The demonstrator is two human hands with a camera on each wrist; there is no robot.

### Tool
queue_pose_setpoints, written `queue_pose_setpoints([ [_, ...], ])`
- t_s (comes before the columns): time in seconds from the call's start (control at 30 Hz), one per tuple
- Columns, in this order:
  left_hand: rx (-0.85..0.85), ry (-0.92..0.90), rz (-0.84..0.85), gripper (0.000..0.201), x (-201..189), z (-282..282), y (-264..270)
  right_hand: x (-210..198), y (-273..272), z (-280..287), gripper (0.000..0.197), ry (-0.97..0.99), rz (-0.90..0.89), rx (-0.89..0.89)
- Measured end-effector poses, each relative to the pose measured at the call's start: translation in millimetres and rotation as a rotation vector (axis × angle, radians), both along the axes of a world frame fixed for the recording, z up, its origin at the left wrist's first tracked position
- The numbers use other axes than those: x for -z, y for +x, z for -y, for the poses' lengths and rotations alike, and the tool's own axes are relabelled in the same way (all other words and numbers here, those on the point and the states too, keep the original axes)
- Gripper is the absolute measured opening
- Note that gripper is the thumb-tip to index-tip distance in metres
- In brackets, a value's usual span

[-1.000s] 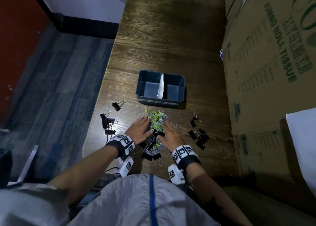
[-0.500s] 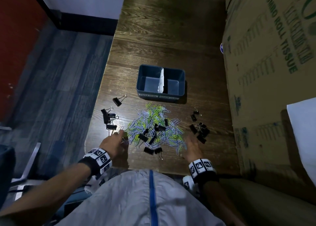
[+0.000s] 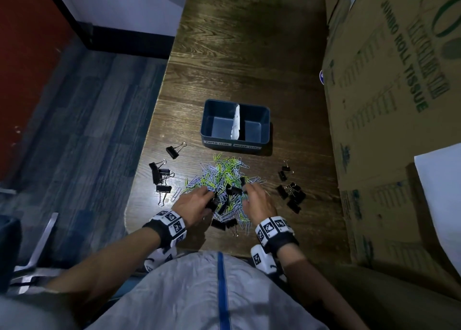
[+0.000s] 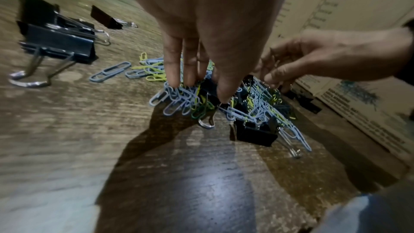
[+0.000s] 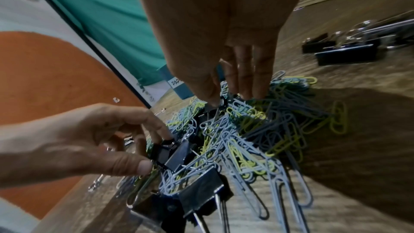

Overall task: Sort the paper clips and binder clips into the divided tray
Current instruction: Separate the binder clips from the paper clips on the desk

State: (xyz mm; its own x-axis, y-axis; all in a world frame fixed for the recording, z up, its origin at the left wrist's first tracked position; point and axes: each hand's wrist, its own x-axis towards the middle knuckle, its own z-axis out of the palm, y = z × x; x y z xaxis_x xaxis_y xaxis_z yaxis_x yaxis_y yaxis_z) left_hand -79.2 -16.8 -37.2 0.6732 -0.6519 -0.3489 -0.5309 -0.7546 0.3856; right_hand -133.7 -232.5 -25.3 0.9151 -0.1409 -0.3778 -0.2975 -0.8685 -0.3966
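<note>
Left hand (image 3: pixel 193 204) fingers (image 5: pixel 143 165) pinch a binder clip (image 5: pixel 170 153); right's grasp unclear.

Dark wood-grain table (image 3: pixel 244 55) catching a glare at its near edge, grey-blue plank floor (image 3: pixel 94 130) lying left, red wall (image 3: pixel 27 55) meeting white wall (image 3: pixel 129 2) with black baseboard (image 3: pixel 129 42), printed cardboard boxes (image 3: pixel 399 105) standing right
</note>
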Motion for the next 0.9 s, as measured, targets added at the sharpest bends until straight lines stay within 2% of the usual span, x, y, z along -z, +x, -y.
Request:
queue_pose_setpoints([
  [0.13, 0.040, 0.074, -0.013, 0.054, 3.1, 14.8, -0.1, -1.7, 15.9, -14.0, 0.044, -0.021, -0.007, -0.133],
  [0.23, 0.051, 0.145, -0.016, 0.060, 3.0, 24.1, -0.9, -0.7, 20.6, -18.6, 0.042, -0.066, -0.026, -0.118],
  [0.43, 0.013, 0.136, -0.006, 0.048, 1.7, 29.2, -0.5, 0.6, 20.9, -15.0, 0.039, -0.068, -0.003, -0.062],
  [0.73, -0.270, -0.165, -0.094, 0.028, -10.2, 12.9, 14.9, -3.6, 20.3, 2.3, 0.022, 0.092, 0.096, 0.069],
  [0.9, -0.437, -0.174, -0.015, 0.026, -19.4, -9.7, 58.4, -6.5, 25.3, 31.6, 0.023, 0.323, 0.054, 0.275],
])
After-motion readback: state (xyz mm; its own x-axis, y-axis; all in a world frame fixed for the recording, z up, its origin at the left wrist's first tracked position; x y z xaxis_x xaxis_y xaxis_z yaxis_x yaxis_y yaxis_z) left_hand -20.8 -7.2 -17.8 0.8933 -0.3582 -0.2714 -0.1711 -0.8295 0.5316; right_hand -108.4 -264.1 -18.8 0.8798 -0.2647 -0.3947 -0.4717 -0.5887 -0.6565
